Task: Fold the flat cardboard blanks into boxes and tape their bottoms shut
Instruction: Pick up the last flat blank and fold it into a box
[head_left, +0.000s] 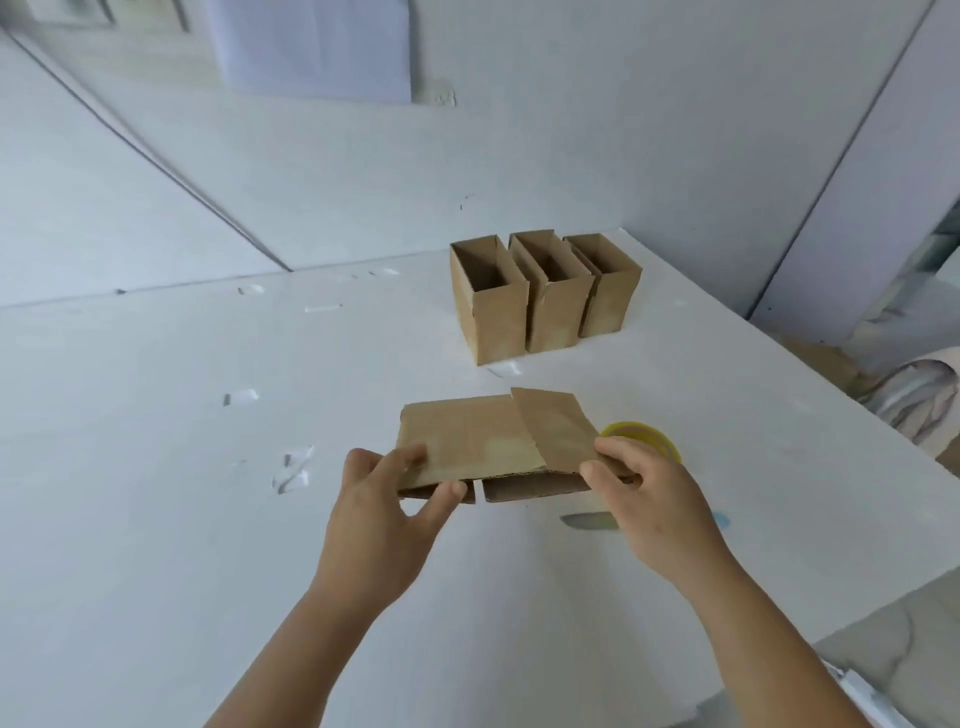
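Observation:
A flat brown cardboard blank (478, 441) is held just above the white table (156, 467) in front of me. My left hand (384, 509) pinches its near left corner between thumb and fingers. My right hand (644, 499) grips its right end, where one flap (556, 431) is bent up over the panel. A yellow roll of tape (649, 439) stands on the table just behind my right hand, partly hidden by it. Three folded open-topped boxes (540, 291) stand side by side at the back of the table.
Small scraps of clear tape (293, 473) stick to the table at the left and middle. The table's right edge (779, 358) runs diagonally, with crumpled cloth (919, 405) and brown cardboard beyond it. A white wall rises behind the boxes.

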